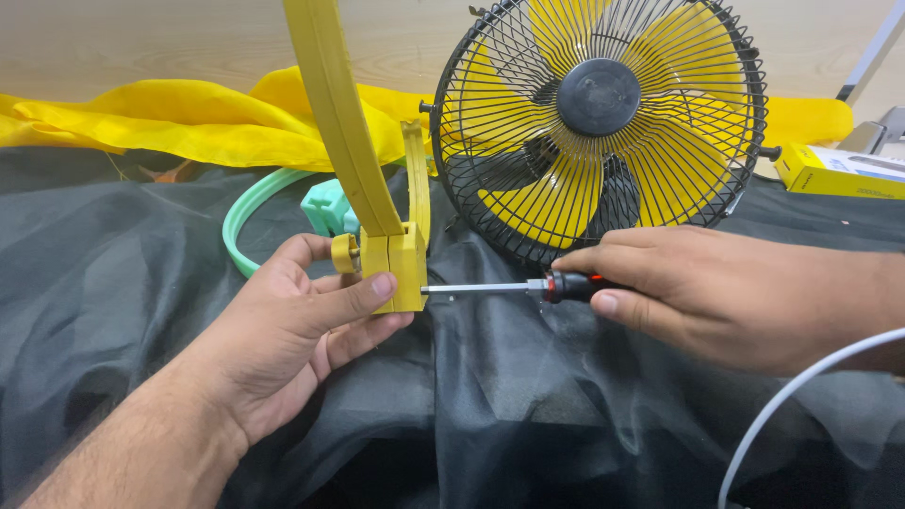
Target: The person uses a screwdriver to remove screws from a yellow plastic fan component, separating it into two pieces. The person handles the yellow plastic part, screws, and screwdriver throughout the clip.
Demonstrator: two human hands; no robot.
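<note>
My left hand grips the lower block of a yellow plastic bracket, thumb across its front. A long curved yellow arm rises from the block toward the top edge. My right hand holds a screwdriver with a black and red handle. Its metal shaft lies level, and the tip touches the right side of the bracket block. Just behind stands a small fan with yellow blades and a black wire guard.
Everything rests on a rumpled black cloth. A mint green ring part lies behind the bracket. Yellow fabric is bunched at the back. A yellow box sits at far right, and a white cable crosses the lower right.
</note>
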